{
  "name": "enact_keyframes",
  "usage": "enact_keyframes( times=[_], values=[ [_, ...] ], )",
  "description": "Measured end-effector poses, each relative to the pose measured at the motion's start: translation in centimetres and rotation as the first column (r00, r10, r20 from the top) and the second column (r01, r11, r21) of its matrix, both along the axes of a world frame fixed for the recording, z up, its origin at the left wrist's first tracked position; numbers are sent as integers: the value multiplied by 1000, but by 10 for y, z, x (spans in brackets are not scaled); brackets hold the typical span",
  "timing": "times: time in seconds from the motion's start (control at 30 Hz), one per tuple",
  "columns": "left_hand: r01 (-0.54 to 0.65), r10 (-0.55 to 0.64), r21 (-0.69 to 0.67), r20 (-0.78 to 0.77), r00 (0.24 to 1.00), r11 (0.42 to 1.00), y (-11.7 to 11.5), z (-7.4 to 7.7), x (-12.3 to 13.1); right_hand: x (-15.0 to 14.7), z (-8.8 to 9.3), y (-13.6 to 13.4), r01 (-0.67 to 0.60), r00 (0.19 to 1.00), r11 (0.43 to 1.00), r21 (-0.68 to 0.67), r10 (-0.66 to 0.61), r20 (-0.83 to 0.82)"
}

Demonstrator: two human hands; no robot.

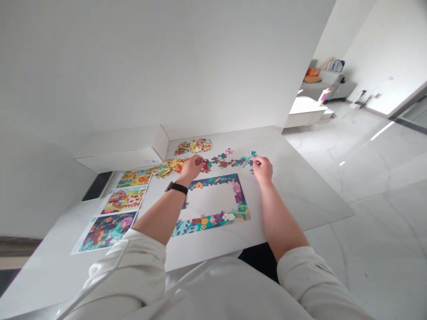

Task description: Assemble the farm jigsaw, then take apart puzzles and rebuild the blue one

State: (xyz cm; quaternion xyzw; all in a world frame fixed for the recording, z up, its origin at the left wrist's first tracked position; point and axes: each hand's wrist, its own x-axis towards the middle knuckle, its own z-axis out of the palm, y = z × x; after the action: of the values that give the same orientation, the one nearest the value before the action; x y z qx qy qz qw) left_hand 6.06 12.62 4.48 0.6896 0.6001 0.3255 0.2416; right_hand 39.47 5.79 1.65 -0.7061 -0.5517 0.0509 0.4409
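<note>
Both forearms reach forward from rolled white sleeves (140, 266) and rest low over the surface (300, 195), elbows apart, wrists angled inward. A black watch (176, 188) sits on the left wrist.

Left hand (193, 167): palm down, thumb and fingers drawn to a narrow pinch at the left end of a row of joined puzzle pieces (225, 162). Contact with the dark red pieces there looks likely, but whether one is held is too small to tell.

Right hand (263, 170): palm down, fingers curled narrow at the row's right end, beside or touching its teal pieces. Whether it holds a piece cannot be told.

The row lies between the hands. Nearer the body and below both hands lies a rectangular puzzle border (210, 223), with an open middle and a gap along its left side. Just left of the left hand is a pile of loose pieces (168, 167); a second pile (194, 146) lies beyond that hand. Three picture sheets (123, 209) lie in a column farther left of the left hand. The floor (360, 178) shows beyond the right hand.
</note>
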Motion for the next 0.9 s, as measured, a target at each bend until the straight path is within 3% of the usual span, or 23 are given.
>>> enact_keyframes(
  times=[0.17,0.33,0.43,0.5,0.57,0.67,0.77,0.8,0.9],
  values=[
    [-127,115,32,248,962,991,-29,12,-52,2,10,-10,19,1000,999,29,-19,-4],
    [-153,112,51,464,879,987,-87,15,-93,3,25,-29,-47,999,971,235,45,14],
    [-121,65,57,587,807,991,-119,12,-103,-17,45,-37,-33,994,921,389,71,-83],
    [-72,25,46,650,759,996,-133,8,-105,-45,58,-44,-145,965,905,400,219,-147],
    [-17,-6,26,697,717,1000,-141,4,-102,-85,65,-52,-348,885,877,330,424,-193],
    [36,-30,8,747,664,999,-145,-5,-95,-152,58,-66,-615,726,776,137,626,-287],
    [75,-49,3,781,622,997,-147,-16,-89,-206,33,-74,-740,632,672,-24,683,-365],
    [91,-53,-3,790,611,996,-149,-20,-88,-218,24,-76,-754,619,655,-46,686,-382],
    [121,-33,-48,809,588,992,-153,-28,-89,-235,3,-79,-724,636,689,-32,650,-415]
  ],
)
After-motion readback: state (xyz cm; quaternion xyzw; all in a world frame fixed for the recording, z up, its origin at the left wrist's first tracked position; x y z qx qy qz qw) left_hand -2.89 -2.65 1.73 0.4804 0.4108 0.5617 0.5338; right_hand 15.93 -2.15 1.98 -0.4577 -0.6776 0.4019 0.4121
